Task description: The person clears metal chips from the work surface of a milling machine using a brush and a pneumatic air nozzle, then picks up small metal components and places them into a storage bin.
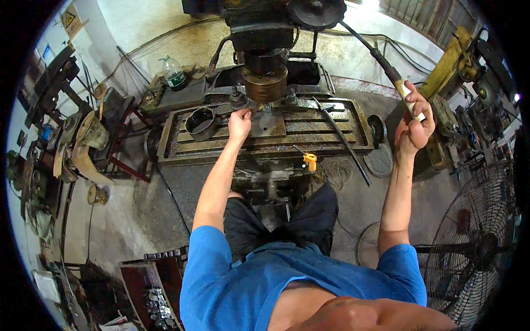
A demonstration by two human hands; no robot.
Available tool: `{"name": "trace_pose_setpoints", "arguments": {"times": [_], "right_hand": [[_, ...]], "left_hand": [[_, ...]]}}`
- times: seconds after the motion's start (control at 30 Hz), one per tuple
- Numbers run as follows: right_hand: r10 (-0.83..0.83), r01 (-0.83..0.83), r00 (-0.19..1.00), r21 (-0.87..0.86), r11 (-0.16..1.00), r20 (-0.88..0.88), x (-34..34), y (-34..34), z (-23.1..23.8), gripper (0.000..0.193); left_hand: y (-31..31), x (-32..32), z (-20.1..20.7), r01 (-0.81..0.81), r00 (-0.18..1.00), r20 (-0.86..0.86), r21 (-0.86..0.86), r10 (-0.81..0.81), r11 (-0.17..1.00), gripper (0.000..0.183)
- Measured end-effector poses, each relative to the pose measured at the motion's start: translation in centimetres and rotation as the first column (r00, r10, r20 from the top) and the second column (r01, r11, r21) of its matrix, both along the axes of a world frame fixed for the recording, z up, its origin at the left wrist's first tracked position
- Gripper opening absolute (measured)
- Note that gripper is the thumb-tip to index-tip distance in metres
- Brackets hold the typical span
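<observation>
My right hand is wrapped round the pale grip of a long machine lever, raised at the right. The lever slants down from the dark machine head. My left hand is closed at the left edge of a flat metal plate, just below a dark clamp stud; whatever its fingers hold is hidden. Above the plate hangs the brass-coloured spindle, its small tool tip close to the plate. A round dark pan with dark liquid stands left of my left hand on the slotted machine table.
A long metal bar tool lies across the table's right side, overhanging its front edge. A yellow-handled tool sits at the front edge. Behind stand a clear bottle and cables. A large fan is at lower right, a parts rack at lower left.
</observation>
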State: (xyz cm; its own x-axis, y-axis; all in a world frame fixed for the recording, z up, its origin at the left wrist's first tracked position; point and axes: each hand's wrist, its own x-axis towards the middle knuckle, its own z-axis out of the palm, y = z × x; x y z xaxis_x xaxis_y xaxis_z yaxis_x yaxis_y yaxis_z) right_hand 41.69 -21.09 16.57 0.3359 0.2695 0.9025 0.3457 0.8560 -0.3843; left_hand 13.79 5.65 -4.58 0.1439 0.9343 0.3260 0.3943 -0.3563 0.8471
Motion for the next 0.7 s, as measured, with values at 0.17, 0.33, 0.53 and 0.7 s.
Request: {"name": "trace_pose_setpoints", "arguments": {"times": [0.17,0.33,0.53,0.7], "right_hand": [[0.006,-0.006,0.999,0.001,1.0,-0.032,-0.1,0.0,-0.7,0.031],[0.012,-0.012,0.999,-0.004,1.0,-0.05,-0.3,0.2,-1.3,0.018],[0.008,-0.008,0.997,-0.007,1.0,-0.07,-0.4,0.1,-2.4,0.009],[-0.03,0.028,0.997,-0.021,0.999,-0.069,-0.4,-0.1,-3.1,0.019]], "left_hand": [[-1.4,-0.9,1.0,0.066,0.998,-0.023,-0.011,-0.066,0.998,0.022],[-2.4,-4.1,1.0,0.171,0.985,0.007,-0.03,-0.171,0.985,0.023],[-2.7,-11.3,2.1,-0.011,1.0,-0.01,0.068,0.011,0.998,0.022],[-1.8,-14.3,4.6,-0.203,0.881,-0.335,0.37,0.334,0.906,0.022]]}}
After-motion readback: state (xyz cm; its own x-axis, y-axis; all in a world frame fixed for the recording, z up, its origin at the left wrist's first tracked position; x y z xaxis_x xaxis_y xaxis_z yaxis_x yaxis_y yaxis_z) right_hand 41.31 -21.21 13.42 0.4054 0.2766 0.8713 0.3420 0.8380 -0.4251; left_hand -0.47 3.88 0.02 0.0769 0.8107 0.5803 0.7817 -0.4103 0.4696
